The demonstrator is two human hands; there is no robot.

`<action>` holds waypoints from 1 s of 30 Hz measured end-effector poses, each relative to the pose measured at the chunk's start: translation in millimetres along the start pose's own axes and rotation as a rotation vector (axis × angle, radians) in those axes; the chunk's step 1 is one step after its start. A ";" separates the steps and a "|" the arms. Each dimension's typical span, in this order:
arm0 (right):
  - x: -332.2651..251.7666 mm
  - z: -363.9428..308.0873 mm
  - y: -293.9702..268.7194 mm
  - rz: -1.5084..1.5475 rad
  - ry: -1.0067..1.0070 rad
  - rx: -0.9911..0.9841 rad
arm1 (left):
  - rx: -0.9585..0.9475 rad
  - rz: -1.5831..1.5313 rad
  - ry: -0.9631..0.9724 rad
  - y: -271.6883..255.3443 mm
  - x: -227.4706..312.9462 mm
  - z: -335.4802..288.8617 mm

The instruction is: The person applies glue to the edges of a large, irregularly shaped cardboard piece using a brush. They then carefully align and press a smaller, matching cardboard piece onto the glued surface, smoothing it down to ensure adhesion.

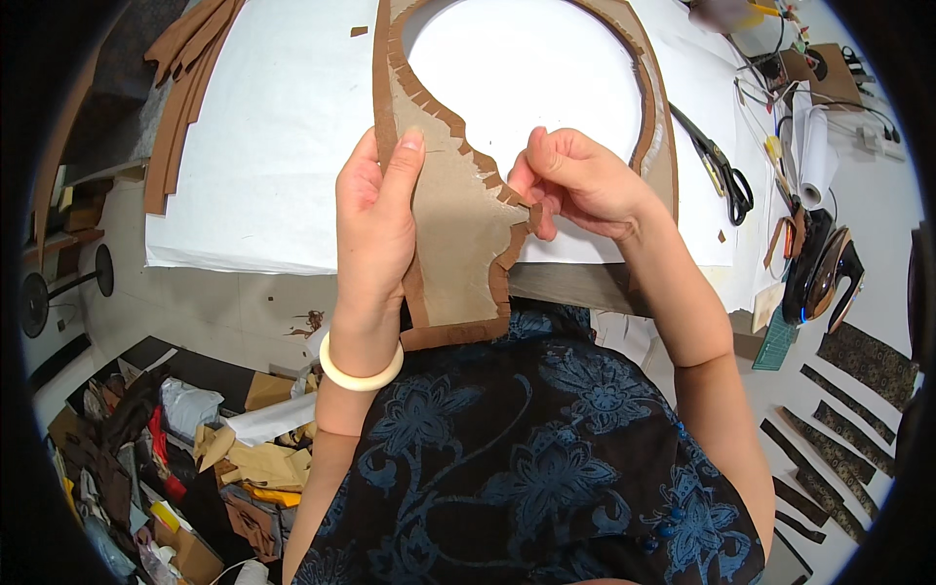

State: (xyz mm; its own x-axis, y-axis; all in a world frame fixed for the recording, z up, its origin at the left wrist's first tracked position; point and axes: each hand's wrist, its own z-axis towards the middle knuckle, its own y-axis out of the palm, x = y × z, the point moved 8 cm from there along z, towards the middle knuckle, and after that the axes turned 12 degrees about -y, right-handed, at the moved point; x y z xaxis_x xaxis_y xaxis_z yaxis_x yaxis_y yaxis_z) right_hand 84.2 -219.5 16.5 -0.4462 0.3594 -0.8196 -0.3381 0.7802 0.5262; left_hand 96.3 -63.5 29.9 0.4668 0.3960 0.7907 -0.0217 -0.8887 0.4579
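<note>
A flat tan panel (453, 253) with brown folded edging and a large curved cut-out lies partly on the white-covered table and partly over its near edge. My left hand (382, 190) is closed on the panel's left border, thumb on top and fingers underneath. My right hand (580, 180) pinches the notched brown edging (531, 216) on the inner curve, where the strip is cut into small tabs. Some tabs lie folded over onto the tan face, and whitish marks show along the edge there. My right fingertips partly hide the tab they touch.
Black-handled scissors (717, 161) lie right of the panel. Brown strips (190, 107) are stacked at the table's left edge. Cables, a white paper roll (817, 156) and an iron-like tool (837, 273) sit at right. Dark patterned strips (834, 439) lie lower right; a scrap heap (185, 468) fills the lower left.
</note>
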 end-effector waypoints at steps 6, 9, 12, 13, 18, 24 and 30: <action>8.6 -8.8 -3.0 0.038 -0.074 0.018 | 0.009 0.035 -0.009 -4.8 -3.4 2.8; -2.4 -9.0 4.8 -0.128 -0.061 0.050 | 0.043 0.068 0.012 -5.5 -2.3 1.8; -10.9 -10.5 11.5 -0.328 -0.065 0.116 | 0.035 0.096 0.019 -3.1 -0.7 -0.6; -10.7 -11.0 14.0 -0.366 -0.074 0.141 | 0.039 0.105 0.024 -3.4 -1.3 -0.3; 3.1 -14.1 5.5 -0.056 -0.151 0.208 | 0.032 0.013 -0.006 -8.5 -3.0 0.2; 23.0 -23.6 2.3 0.088 -0.192 0.213 | 0.041 0.029 -0.027 -10.3 -7.1 0.2; 24.0 -27.2 1.6 0.079 -0.164 0.181 | 0.051 0.075 -0.003 -6.7 -4.9 -4.5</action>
State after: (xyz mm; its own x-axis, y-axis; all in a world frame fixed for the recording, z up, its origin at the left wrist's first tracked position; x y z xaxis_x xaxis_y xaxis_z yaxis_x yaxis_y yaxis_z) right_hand 50.4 -223.6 3.9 -0.3205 0.4898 -0.8108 -0.1469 0.8199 0.5533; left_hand 90.1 -58.4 24.8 0.4683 0.3272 0.8208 -0.0119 -0.9265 0.3762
